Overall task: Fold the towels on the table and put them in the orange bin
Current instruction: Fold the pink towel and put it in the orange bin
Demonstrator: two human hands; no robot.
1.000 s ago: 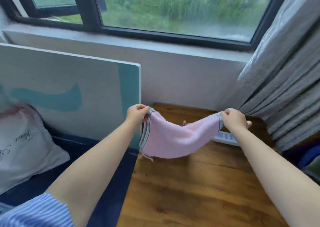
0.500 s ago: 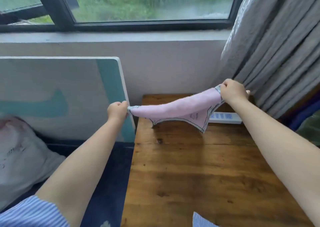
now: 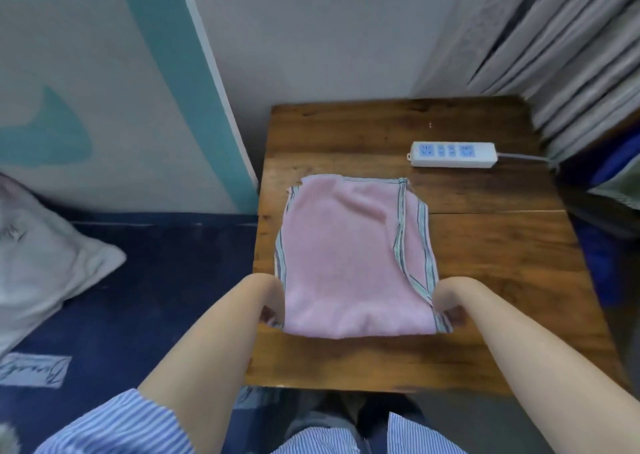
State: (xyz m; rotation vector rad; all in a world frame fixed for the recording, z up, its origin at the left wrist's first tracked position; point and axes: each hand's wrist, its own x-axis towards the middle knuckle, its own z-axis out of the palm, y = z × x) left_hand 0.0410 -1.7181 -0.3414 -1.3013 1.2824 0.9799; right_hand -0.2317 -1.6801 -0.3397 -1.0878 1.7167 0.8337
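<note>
A pink towel (image 3: 349, 259) with striped grey-green edging lies folded over on the wooden table (image 3: 491, 245), its layers slightly offset on the right side. My left hand (image 3: 268, 303) grips the towel's near left corner. My right hand (image 3: 446, 303) grips its near right corner. Both hands are bent at the wrist, and the fingers are partly hidden under the cloth. No orange bin is in view.
A white power strip (image 3: 453, 154) with a cable lies at the table's far right. Grey curtains (image 3: 561, 44) hang at the right. A white and teal board (image 3: 114, 96) leans on the wall at left, above a dark blue surface (image 3: 156, 280) with a white pillow (image 3: 38, 245).
The towel was held stretched in the air between both hands; now it lies folded on the table with both hands at its near corners. The view has tilted down.
</note>
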